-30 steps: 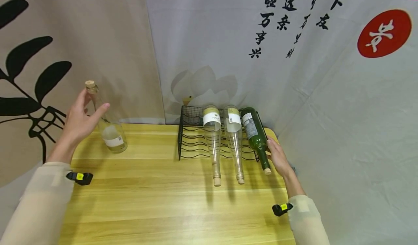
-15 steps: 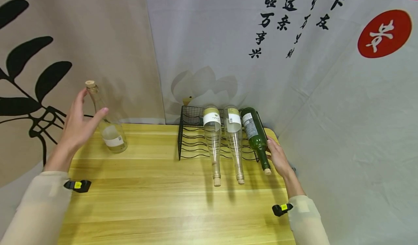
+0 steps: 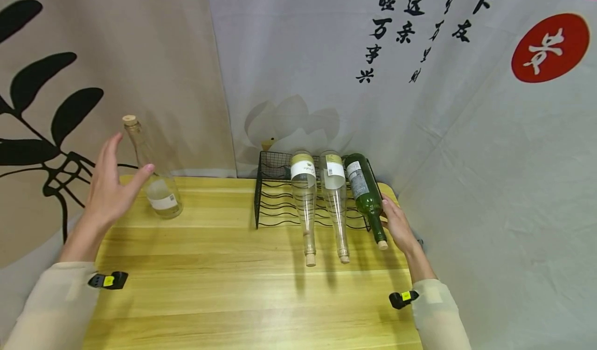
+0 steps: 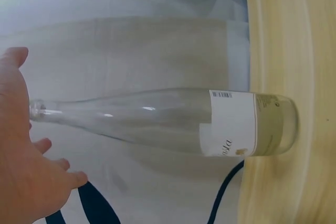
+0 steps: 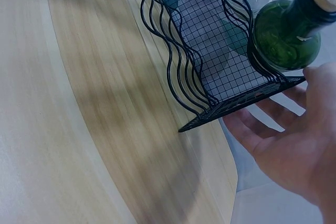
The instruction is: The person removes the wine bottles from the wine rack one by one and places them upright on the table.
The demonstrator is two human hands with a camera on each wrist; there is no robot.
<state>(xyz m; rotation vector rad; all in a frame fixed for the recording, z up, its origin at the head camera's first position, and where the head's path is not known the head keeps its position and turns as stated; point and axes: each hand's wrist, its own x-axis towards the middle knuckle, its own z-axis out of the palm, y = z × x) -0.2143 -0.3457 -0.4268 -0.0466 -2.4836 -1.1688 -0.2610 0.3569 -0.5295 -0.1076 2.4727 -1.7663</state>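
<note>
uncurled right hand touches rack holding three bottles; left hand spread near fourth

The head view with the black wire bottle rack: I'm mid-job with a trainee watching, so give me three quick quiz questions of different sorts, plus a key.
1. How many clear glass bottles lie in the black wire bottle rack?

2. True or false: the right hand is at the rack's end beside the green glass bottle.

3. Which is nearest the left hand?
a) the rack
b) the corked clear glass bottle standing upright
c) the green glass bottle

Key: 1. Two. 2. True. 3. b.
</note>
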